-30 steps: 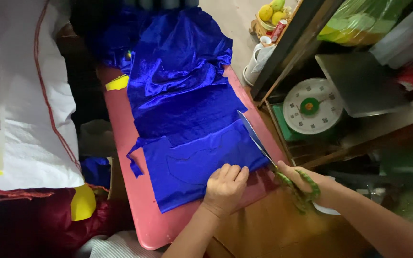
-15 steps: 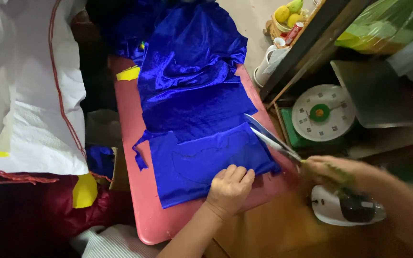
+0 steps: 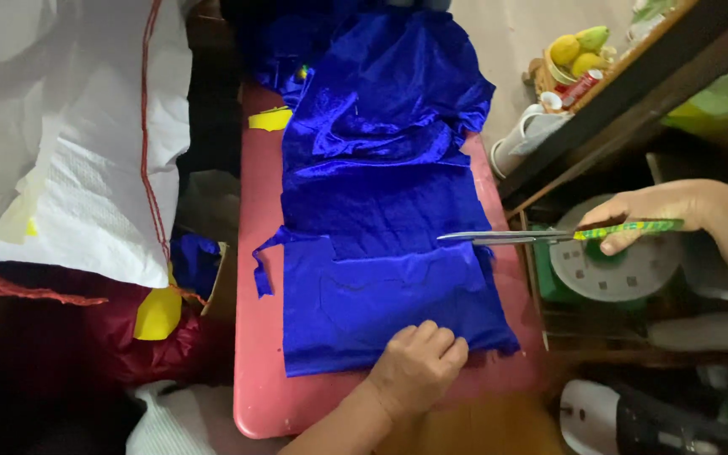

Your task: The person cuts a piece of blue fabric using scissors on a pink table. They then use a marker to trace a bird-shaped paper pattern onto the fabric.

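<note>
A shiny blue fabric (image 3: pixel 381 211) lies spread along a narrow pink table (image 3: pixel 256 337), bunched up at the far end. My left hand (image 3: pixel 419 366) presses flat on the fabric's near edge. My right hand (image 3: pixel 646 215) holds a pair of scissors (image 3: pixel 532 235) with green-yellow handles. The long blades are closed and point left, level over the fabric's right edge. A thin blue strip (image 3: pixel 261 265) hangs off the fabric's left side.
A big white woven sack (image 3: pixel 69 143) with red stitching stands left of the table. Yellow scraps (image 3: pixel 270 119) lie near the far end. To the right are a round kitchen scale (image 3: pixel 612 270), a dark shelf (image 3: pixel 634 67) and fruit (image 3: pixel 579 46).
My right hand has lifted the scissors from beside the table's right edge and turned the blades to point left across the fabric. My left hand has stayed on the near edge.
</note>
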